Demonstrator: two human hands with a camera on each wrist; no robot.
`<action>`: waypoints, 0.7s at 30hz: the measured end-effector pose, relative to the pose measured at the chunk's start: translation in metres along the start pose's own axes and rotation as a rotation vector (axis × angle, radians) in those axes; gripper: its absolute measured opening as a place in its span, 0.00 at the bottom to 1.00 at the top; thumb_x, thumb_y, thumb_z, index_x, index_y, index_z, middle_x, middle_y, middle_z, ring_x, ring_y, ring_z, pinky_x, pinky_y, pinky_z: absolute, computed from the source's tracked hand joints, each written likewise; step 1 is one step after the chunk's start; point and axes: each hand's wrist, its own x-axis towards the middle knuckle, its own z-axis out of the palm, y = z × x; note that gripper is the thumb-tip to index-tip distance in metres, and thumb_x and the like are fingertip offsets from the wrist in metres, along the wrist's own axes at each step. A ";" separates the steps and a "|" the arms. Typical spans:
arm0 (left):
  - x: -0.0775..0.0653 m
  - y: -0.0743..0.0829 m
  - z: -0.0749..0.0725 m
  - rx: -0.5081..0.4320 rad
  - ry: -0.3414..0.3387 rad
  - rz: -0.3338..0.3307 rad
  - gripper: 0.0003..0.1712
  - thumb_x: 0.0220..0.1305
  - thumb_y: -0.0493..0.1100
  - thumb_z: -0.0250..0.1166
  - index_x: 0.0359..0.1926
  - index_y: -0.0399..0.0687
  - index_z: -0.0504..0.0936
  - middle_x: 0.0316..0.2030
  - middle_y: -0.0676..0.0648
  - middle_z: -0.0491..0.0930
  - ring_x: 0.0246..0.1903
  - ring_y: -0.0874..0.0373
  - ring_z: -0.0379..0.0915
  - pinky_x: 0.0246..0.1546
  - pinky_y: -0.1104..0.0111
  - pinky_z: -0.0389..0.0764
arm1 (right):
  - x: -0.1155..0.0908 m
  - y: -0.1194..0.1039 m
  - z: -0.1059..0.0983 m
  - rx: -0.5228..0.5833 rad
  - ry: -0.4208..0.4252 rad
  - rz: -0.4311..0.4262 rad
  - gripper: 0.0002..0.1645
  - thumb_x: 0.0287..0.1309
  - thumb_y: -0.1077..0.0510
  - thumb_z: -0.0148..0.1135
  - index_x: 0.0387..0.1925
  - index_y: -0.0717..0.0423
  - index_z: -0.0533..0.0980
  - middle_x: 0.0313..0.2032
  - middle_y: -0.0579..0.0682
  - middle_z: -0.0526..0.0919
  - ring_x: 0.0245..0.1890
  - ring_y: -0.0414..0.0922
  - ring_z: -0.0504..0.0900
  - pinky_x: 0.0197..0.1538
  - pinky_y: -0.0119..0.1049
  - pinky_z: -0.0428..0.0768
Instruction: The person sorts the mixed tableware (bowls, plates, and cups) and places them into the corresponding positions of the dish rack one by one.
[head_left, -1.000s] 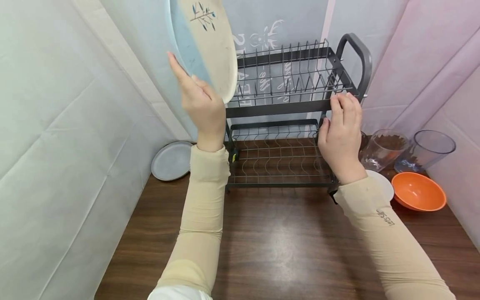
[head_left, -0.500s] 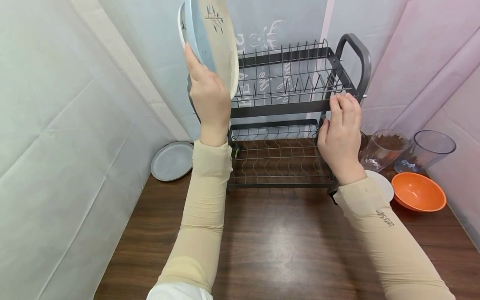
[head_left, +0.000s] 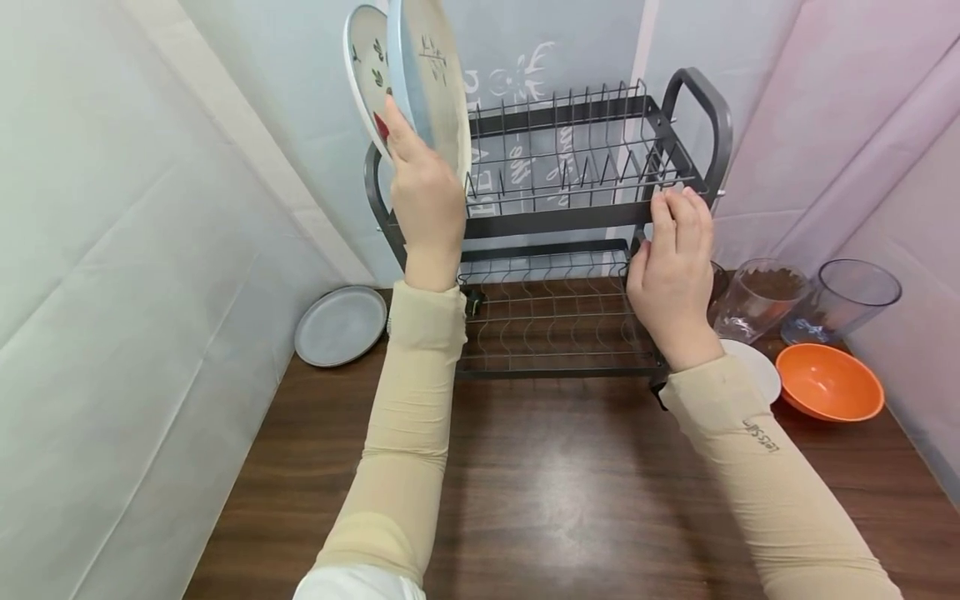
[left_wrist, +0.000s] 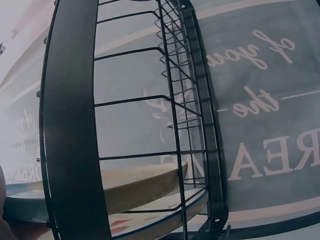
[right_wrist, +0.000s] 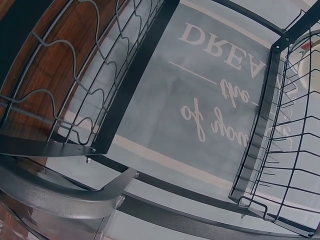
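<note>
My left hand (head_left: 429, 196) grips the lower edge of a blue and cream plate (head_left: 442, 108) with a twig print. It holds the plate on edge at the left end of the dish rack's (head_left: 555, 222) upper tier. Just left of it stands a white plate with leaf and red prints (head_left: 367, 62), partly hidden by the hand and the first plate. From the left wrist, the cream plate's rim (left_wrist: 145, 189) shows inside the wires, apart from the printed plate's rim (left_wrist: 165, 220). My right hand (head_left: 675, 271) holds the rack's front rail near its right corner, fingertips over the top.
A grey plate (head_left: 341, 327) lies on the wooden table at the left, against the wall. Right of the rack are a white dish (head_left: 757, 371), an orange bowl (head_left: 828, 382) and clear glasses (head_left: 765, 296). The rack's lower tier (head_left: 555, 317) has wavy wires.
My left hand has moved right with the blue and cream plate, turning it more edge-on. The printed plate behind it has come into view. My right hand stays on the rail.
</note>
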 end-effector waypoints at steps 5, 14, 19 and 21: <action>-0.002 -0.003 0.002 -0.018 -0.001 0.010 0.24 0.63 0.33 0.32 0.60 0.26 0.53 0.57 0.35 0.65 0.30 0.46 0.78 0.30 0.65 0.79 | -0.001 -0.001 0.005 0.017 0.028 0.008 0.24 0.53 0.67 0.41 0.54 0.63 0.66 0.53 0.60 0.67 0.61 0.53 0.59 0.65 0.41 0.56; 0.003 0.001 -0.001 -0.038 -0.081 -0.055 0.26 0.65 0.35 0.31 0.63 0.30 0.47 0.59 0.37 0.64 0.21 0.50 0.73 0.24 0.68 0.75 | 0.002 -0.002 0.003 0.019 0.034 0.027 0.25 0.52 0.68 0.41 0.54 0.64 0.66 0.53 0.60 0.67 0.61 0.53 0.59 0.65 0.41 0.56; 0.007 0.001 -0.001 -0.050 -0.164 -0.108 0.27 0.66 0.36 0.31 0.65 0.33 0.42 0.63 0.40 0.58 0.18 0.54 0.67 0.21 0.70 0.70 | 0.000 -0.002 0.003 0.018 0.031 0.032 0.25 0.52 0.67 0.41 0.54 0.63 0.66 0.53 0.60 0.67 0.61 0.53 0.59 0.65 0.41 0.56; 0.007 0.000 -0.001 -0.046 -0.197 -0.130 0.28 0.66 0.37 0.31 0.66 0.34 0.40 0.65 0.42 0.54 0.17 0.55 0.65 0.20 0.71 0.67 | -0.002 -0.002 0.003 0.019 0.030 0.031 0.25 0.52 0.67 0.41 0.54 0.63 0.66 0.53 0.60 0.67 0.61 0.53 0.59 0.65 0.41 0.56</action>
